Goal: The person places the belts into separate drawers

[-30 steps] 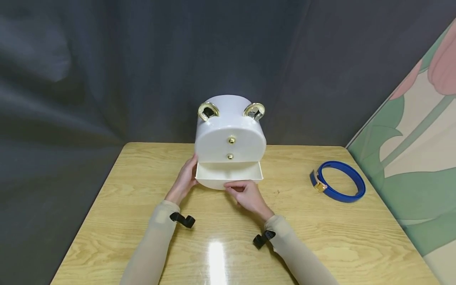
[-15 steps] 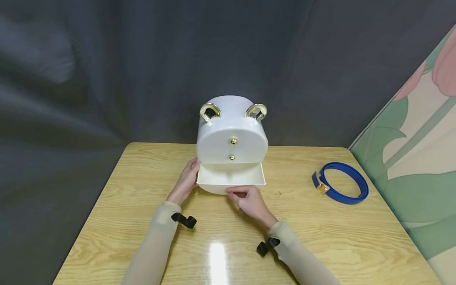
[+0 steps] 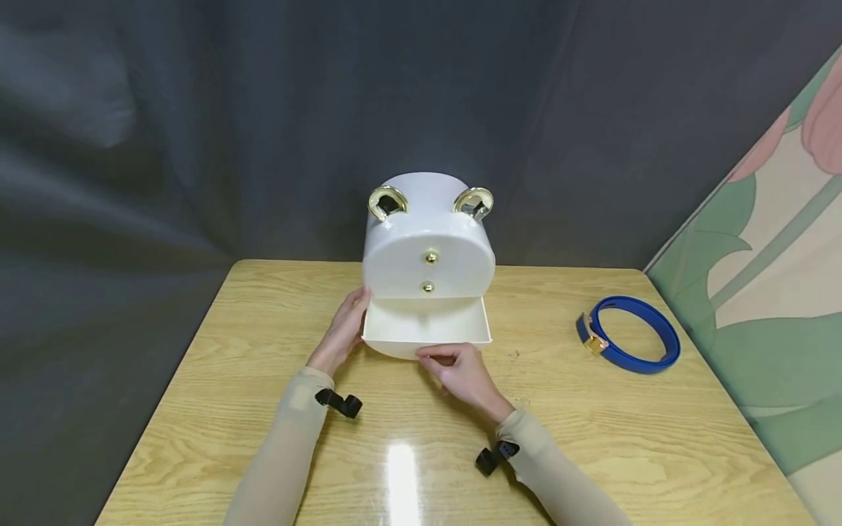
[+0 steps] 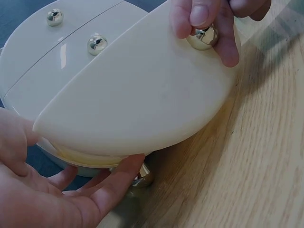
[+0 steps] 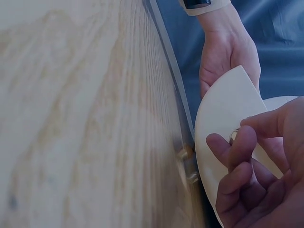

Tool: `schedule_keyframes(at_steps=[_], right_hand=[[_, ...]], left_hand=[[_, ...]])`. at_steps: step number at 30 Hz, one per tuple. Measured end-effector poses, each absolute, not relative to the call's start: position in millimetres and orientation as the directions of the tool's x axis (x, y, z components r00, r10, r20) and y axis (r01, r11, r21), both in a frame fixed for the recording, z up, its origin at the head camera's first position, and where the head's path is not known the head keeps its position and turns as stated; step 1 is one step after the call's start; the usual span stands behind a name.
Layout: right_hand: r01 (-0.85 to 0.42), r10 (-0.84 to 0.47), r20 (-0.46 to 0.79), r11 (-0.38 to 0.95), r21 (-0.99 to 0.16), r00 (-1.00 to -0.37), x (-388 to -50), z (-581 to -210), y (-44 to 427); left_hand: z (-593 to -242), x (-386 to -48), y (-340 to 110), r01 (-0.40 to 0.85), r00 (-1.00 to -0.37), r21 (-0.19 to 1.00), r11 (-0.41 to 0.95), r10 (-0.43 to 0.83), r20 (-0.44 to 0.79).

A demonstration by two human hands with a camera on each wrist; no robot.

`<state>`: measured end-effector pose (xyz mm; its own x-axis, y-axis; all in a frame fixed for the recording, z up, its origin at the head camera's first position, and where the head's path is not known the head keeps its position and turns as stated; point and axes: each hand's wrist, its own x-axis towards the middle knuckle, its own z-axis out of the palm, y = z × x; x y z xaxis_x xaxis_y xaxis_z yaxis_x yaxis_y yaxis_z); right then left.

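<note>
A round white storage box [image 3: 427,226] with gold ear-shaped trims stands at the table's back edge in the head view. Its bottom drawer [image 3: 424,320] is pulled out, showing a bare white inside. My right hand [image 3: 460,371] pinches the gold knob [image 4: 203,38] on the drawer front, between thumb and fingers. Against the box's lower left side rests my left hand [image 3: 343,332], its fingers [image 4: 116,183] extended below the drawer's edge and next to a gold foot [image 4: 142,176]. Two more gold knobs [image 3: 430,258] sit on the upper front.
A coiled blue belt [image 3: 638,361] with a gold buckle lies on the right of the wooden table [image 3: 263,321]. Behind hangs a dark curtain [image 3: 296,131]. A floral panel [image 3: 776,292] borders the right side.
The bottom drawer has come out slightly farther toward me, with the right hand moving along on its knob. The left hand stays at the box's side. Little differs over the last half second.
</note>
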<state>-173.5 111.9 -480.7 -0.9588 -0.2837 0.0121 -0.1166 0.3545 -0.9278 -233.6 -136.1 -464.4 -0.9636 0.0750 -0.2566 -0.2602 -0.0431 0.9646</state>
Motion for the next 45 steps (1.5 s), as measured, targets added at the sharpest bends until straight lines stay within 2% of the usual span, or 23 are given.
schedule_keyframes(at_steps=[9, 25, 31, 45], right_hand=[[-0.117, -0.297, 0.013, 0.332, -0.936, -0.955, -172.8, -476.8, 110.8], [-0.098, -0.310, -0.011, 0.333, -0.938, -0.951, -167.7, -478.1, 112.4], [-0.157, -0.371, 0.010, 0.367, -0.917, -0.928, -168.9, -477.3, 115.3], [-0.227, -0.485, 0.002, 0.404, -0.886, -0.875, -160.4, -465.0, 140.6]], left_hand=[[-462.0, -234.7, -132.5, -0.235, -0.964, 0.972, -0.011, 0.130, -0.232], [-465.6, -230.4, -129.5, -0.219, -0.969, 0.975, 0.031, 0.110, -0.222], [-467.7, -229.7, -128.4, -0.189, -0.976, 0.981, 0.031, 0.103, -0.192], [-472.1, -229.4, -125.2, -0.239, -0.965, 0.971, -0.003, 0.111, -0.237]])
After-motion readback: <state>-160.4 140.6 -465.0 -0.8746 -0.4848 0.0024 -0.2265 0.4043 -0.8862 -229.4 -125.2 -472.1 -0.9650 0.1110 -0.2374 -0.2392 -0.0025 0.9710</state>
